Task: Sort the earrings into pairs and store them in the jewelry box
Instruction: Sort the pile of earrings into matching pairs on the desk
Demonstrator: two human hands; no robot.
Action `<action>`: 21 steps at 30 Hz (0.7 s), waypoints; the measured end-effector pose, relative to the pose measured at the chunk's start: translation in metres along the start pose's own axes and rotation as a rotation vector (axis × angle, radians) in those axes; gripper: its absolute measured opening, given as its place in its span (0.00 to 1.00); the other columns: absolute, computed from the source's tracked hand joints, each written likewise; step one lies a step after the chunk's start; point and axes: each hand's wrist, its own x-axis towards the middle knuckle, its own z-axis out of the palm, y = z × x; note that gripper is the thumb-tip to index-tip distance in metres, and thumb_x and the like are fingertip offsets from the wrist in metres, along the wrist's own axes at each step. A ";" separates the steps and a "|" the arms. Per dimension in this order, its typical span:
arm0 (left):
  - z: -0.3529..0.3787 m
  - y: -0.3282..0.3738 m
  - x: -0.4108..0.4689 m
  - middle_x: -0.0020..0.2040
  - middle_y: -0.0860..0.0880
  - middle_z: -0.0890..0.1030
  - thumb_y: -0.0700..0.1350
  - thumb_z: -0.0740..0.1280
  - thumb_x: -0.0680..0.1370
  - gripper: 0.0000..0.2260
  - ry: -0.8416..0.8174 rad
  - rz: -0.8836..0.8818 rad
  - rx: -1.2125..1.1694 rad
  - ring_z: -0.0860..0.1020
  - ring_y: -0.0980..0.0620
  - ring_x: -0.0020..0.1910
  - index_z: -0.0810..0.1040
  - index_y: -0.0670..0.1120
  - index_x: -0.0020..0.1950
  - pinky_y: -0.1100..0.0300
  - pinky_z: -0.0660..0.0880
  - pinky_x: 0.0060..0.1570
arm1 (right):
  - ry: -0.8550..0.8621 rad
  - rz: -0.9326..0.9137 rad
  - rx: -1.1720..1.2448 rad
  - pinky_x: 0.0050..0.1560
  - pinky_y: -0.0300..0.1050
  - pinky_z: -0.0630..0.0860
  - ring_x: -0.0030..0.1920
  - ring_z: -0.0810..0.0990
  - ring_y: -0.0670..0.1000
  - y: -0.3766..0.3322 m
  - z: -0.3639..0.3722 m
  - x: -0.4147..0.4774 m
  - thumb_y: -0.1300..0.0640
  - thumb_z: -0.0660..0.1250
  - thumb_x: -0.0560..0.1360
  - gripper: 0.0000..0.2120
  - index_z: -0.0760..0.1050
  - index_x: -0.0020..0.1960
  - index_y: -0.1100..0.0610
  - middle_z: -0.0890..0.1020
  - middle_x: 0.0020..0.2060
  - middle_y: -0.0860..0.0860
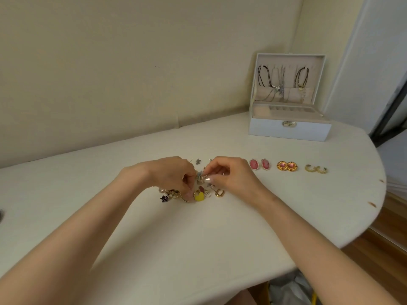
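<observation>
Pinching small silver earrings (200,177) at frame centre: left hand (174,173) and right hand (231,176), fingertips closed, above unsorted heap (193,194). Sorted pairs (287,166): row, centre right. Jewelry box (288,128): upper right, lid open. Risk: snagged hooks; a tug could scatter the heap.

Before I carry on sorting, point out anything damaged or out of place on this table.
Two brown chips scar the table's right edge, where the white finish looks worn off. Nothing else stands out: three sorted pairs lie in a row, the jewelry box stands open, loose earrings are heaped mid-table.
</observation>
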 end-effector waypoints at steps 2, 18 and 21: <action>-0.005 -0.003 -0.002 0.37 0.54 0.73 0.49 0.73 0.69 0.08 0.048 0.014 -0.020 0.70 0.55 0.37 0.74 0.51 0.37 0.61 0.67 0.37 | 0.050 0.002 0.079 0.36 0.35 0.74 0.32 0.77 0.47 0.000 -0.002 0.002 0.68 0.71 0.68 0.08 0.80 0.39 0.56 0.83 0.38 0.58; -0.013 -0.012 -0.004 0.32 0.47 0.78 0.37 0.68 0.75 0.04 0.295 0.009 -0.364 0.79 0.52 0.28 0.77 0.45 0.41 0.67 0.75 0.30 | 0.085 0.049 0.120 0.35 0.35 0.76 0.31 0.81 0.46 -0.003 -0.005 0.001 0.69 0.68 0.72 0.09 0.81 0.47 0.58 0.80 0.36 0.54; -0.013 -0.012 -0.002 0.34 0.49 0.80 0.35 0.67 0.75 0.07 0.304 0.031 -0.365 0.79 0.57 0.28 0.80 0.46 0.46 0.68 0.75 0.33 | 0.108 0.067 0.148 0.35 0.35 0.77 0.30 0.80 0.46 -0.004 -0.006 0.001 0.71 0.69 0.71 0.10 0.81 0.47 0.57 0.79 0.35 0.52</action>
